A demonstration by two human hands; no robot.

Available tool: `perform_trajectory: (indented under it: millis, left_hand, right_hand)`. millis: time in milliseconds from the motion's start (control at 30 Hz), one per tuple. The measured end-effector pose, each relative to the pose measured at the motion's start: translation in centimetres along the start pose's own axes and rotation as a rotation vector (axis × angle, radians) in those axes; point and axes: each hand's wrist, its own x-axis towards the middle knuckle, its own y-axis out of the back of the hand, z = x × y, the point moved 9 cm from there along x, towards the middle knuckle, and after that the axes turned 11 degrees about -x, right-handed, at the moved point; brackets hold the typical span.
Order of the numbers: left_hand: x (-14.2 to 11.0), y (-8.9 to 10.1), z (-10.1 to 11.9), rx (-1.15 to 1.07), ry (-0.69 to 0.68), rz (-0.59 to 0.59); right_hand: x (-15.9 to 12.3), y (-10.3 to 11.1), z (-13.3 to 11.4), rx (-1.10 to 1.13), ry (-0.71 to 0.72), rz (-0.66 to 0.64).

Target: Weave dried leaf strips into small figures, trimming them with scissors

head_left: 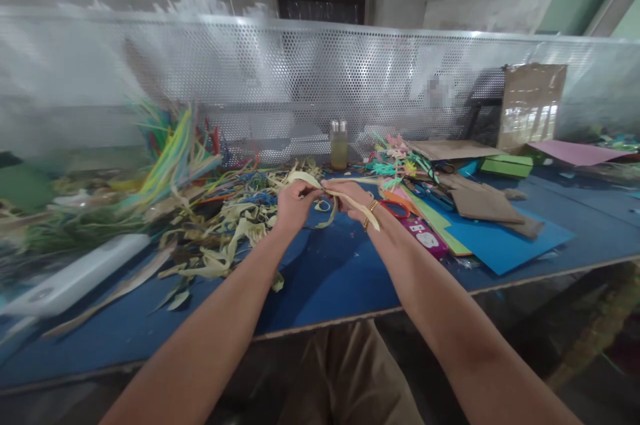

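Over the blue tabletop (335,271), my left hand (295,201) and my right hand (353,195) meet with their fingertips pinched together. Between them are pale, dried leaf strips (366,210); one end trails over my right wrist, another curves up above my left fingers, and a greener piece dangles below. How the strips join is hidden by my fingers. Left of my left hand lies a loose pile of dried leaf strips (233,225). Red scissor handles (397,209) and a magenta case with a cartoon face (425,237) lie beside my right forearm.
Blue paper sheets (505,248) and brown cardboard pieces (485,203) lie to the right. A jar of yellowish liquid (339,148) stands at the back before a perforated metal screen (380,71). Colourful strips (170,158) and a long white device (83,275) are at left.
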Motion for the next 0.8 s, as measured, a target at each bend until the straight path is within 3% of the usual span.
perform_trajectory:
  millis: [200,333,467,600,800]
  left_hand:
    - [-0.1,-0.2,-0.9,-0.076,0.092,-0.017]
    - [-0.1,0.2,-0.3,0.056,0.039,-0.002]
    - [-0.1,0.7,-0.3,0.199,0.047,0.023]
    - [0.0,0.6,-0.5,0.27,0.082,-0.023]
    - [-0.3,-0.4,-0.4,0.042,0.208,-0.116]
  right_hand:
    - [-0.7,-0.1,-0.3,0.051,-0.032,0.003]
    - [-0.5,-0.2,0.0,-0.003,-0.002,-0.056]
    - [-0.2,0.0,0.6,-0.084,0.008,-0.032]
    - [0.0,-0.1,0.4,-0.12,0.054,-0.003]
    - [-0.2,0.1,0.0,-0.059,0.007,-0.077]
